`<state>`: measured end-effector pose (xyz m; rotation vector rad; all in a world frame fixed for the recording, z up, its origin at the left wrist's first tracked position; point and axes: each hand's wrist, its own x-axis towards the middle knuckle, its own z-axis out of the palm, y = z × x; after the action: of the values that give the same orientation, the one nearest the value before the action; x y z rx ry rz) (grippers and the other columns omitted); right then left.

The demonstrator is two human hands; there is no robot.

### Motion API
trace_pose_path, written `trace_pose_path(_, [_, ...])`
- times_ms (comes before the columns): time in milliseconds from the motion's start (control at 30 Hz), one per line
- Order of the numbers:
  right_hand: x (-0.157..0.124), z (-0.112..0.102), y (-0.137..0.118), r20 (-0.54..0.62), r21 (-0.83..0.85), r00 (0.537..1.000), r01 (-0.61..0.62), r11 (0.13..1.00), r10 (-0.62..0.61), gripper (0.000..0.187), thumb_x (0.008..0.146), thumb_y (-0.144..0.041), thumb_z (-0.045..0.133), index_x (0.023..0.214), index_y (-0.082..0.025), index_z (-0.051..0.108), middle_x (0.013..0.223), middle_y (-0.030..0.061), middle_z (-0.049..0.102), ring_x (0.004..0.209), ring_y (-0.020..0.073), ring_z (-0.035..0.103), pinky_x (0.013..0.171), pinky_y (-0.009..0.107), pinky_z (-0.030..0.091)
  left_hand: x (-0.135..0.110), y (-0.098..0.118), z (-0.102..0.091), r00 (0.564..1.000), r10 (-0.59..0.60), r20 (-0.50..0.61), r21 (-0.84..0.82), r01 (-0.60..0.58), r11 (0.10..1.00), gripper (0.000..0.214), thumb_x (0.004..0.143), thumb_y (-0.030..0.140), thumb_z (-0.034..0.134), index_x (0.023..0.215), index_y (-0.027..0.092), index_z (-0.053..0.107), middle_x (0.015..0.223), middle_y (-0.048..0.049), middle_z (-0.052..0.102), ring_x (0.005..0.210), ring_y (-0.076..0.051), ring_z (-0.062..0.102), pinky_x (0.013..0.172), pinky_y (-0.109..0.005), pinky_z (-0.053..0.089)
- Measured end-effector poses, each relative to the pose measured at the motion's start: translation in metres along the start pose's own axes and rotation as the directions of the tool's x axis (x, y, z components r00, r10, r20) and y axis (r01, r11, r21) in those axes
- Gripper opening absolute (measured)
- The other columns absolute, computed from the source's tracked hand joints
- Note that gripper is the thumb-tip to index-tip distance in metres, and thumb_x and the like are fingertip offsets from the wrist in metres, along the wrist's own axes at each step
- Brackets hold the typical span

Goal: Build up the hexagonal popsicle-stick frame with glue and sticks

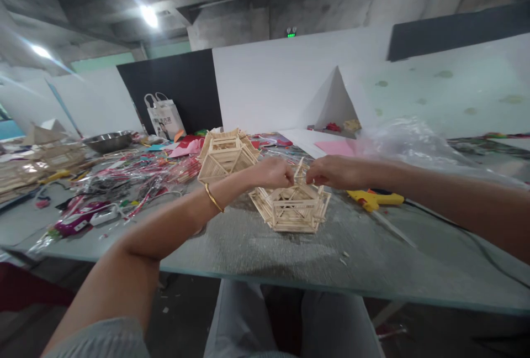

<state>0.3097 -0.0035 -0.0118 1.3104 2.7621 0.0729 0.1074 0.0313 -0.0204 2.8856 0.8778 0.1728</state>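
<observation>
A hexagonal frame of wooden sticks (292, 209) rests on the glass table (290, 258) in front of me. My left hand (273, 173), with a gold bangle on its wrist, and my right hand (333, 172) meet just above the frame. Both pinch a small triangular stick piece (300, 172) held over its top. A second, similar stick structure (224, 154) stands behind and to the left, apart from both hands.
A yellow glue gun (375, 199) lies right of the frame with its cord trailing right. Plastic wrappers and coloured scraps (136, 178) litter the left side. A metal bowl (106, 141), a paper bag (164, 116) and crumpled clear plastic (414, 142) sit farther back.
</observation>
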Motion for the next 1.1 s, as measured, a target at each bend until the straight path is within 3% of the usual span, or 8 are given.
trace_pose_path(333, [0.000, 0.001, 0.002, -0.002, 0.001, 1.000, 0.022, 1.000, -0.022, 0.028, 0.074, -0.006, 0.045, 0.084, -0.018, 0.068, 0.081, 0.0027, 0.066, 0.073, 0.0159, 0.058, 0.063, 0.025, 0.038, 0.001, 0.005, -0.001, 1.000, 0.002, -0.005, 0.030, -0.002, 1.000, 0.021, 0.073, 0.013, 0.062, 0.088, 0.017, 0.076, 0.086, -0.0029, 0.075, 0.080, -0.014, 0.065, 0.066, -0.020, 0.042])
trace_pose_path(733, [0.001, 0.007, 0.011, 0.008, -0.011, 1.000, -0.001, 1.000, 0.001, 0.024, 0.082, -0.013, 0.048, 0.094, -0.018, 0.069, 0.091, 0.0067, 0.066, 0.083, 0.0202, 0.060, 0.070, 0.028, 0.042, -0.001, 0.009, -0.004, 1.000, 0.001, -0.009, 0.045, -0.001, 0.999, 0.021, 0.074, 0.011, 0.063, 0.089, 0.015, 0.076, 0.087, -0.0038, 0.076, 0.077, -0.014, 0.066, 0.066, -0.021, 0.043])
trace_pose_path(967, [0.002, 0.008, 0.011, -0.024, 0.008, 0.999, 0.040, 0.999, -0.040, 0.022, 0.083, -0.019, 0.048, 0.089, -0.019, 0.068, 0.087, 0.0074, 0.065, 0.080, 0.0217, 0.060, 0.069, 0.029, 0.042, 0.002, 0.007, -0.002, 0.999, 0.043, 0.010, 0.104, -0.044, 0.994, 0.026, 0.075, 0.010, 0.059, 0.094, 0.013, 0.076, 0.086, -0.0052, 0.075, 0.076, -0.015, 0.065, 0.064, -0.021, 0.043])
trace_pose_path(1100, [0.005, 0.011, 0.013, -0.042, 0.030, 0.996, 0.076, 0.997, -0.075, 0.018, 0.081, -0.018, 0.049, 0.075, -0.022, 0.065, 0.078, 0.0048, 0.064, 0.072, 0.0202, 0.059, 0.064, 0.027, 0.040, 0.002, 0.005, 0.001, 0.998, 0.063, -0.016, 0.142, -0.060, 0.988, 0.027, 0.075, 0.011, 0.056, 0.092, 0.015, 0.076, 0.087, -0.0051, 0.075, 0.074, -0.015, 0.064, 0.064, -0.023, 0.043])
